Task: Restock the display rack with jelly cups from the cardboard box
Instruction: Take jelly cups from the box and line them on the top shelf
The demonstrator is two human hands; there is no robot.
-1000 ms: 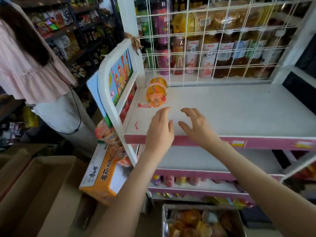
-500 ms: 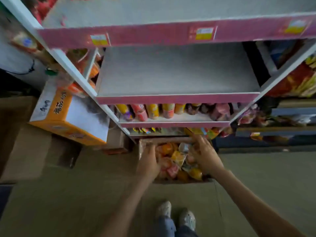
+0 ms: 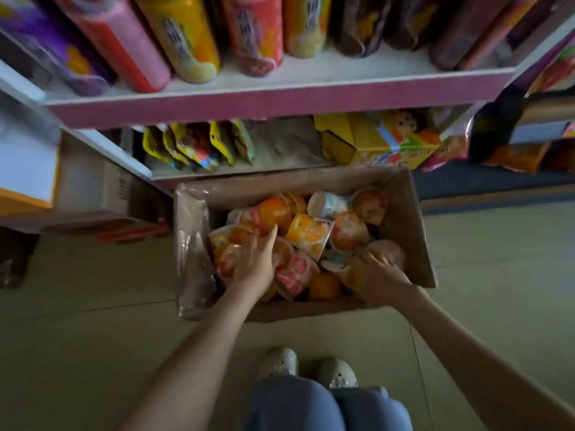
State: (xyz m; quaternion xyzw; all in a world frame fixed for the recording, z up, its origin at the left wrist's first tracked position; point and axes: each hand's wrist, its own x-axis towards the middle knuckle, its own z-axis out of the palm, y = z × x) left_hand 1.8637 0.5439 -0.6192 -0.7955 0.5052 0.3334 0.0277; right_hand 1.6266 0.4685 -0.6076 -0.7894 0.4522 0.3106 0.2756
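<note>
An open cardboard box (image 3: 412,241) sits on the floor against the foot of the display rack (image 3: 273,102). It is full of jelly cups (image 3: 308,233), orange, pink and white, lying jumbled. My left hand (image 3: 256,264) reaches into the left half, its fingers spread flat over orange cups. My right hand (image 3: 378,276) is in the right half, fingertips dipped among the cups beside a pale pink cup (image 3: 390,248). Whether it holds one is hidden.
Tall snack tubes (image 3: 183,35) stand on the pink-edged shelf above. Yellow packets (image 3: 193,147) and a yellow carton (image 3: 389,144) fill the bottom shelf behind the box. An orange and white carton (image 3: 25,169) lies at left. My shoes (image 3: 277,362) stand near the box.
I have bent down from the top shelf to the floor. Both hands moved from the shelf edge into the box and now lie among the cups.
</note>
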